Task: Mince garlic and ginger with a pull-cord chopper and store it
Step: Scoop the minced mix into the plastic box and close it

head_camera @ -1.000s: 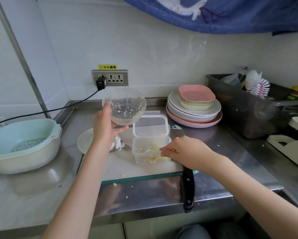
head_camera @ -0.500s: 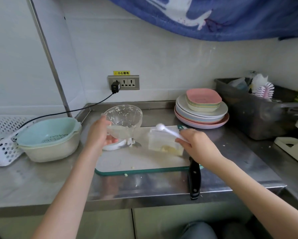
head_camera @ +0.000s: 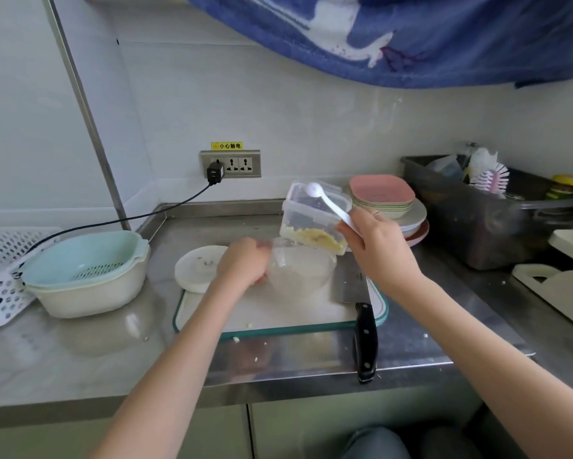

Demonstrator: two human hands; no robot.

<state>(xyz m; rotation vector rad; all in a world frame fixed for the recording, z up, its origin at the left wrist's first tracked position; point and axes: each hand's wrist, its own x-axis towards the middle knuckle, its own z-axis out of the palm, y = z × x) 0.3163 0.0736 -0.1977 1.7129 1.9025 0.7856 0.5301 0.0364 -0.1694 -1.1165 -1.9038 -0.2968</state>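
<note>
Head view showed me my right hand (head_camera: pixel 376 248) holding the clear storage box (head_camera: pixel 315 220) lifted and tilted above the chopper bowl (head_camera: pixel 300 271), with the white spoon (head_camera: pixel 328 203) pinned against the box in the same grip. Pale yellow mince (head_camera: pixel 316 238) was heaped in the box's low corner. My left hand (head_camera: pixel 245 263) curled round the bowl's rim, steadying it on the cutting board (head_camera: pixel 278 313) near the worktop's front edge. I judged this as the storing step, the mince mostly in the box. Next I would need to set the box down level and find its lid, which I could not see. A cleaver (head_camera: pixel 364 336) lay on the board's right side, its handle over the worktop's front edge, and the chopper lid (head_camera: pixel 197 268) sat at the board's back left corner
</note>
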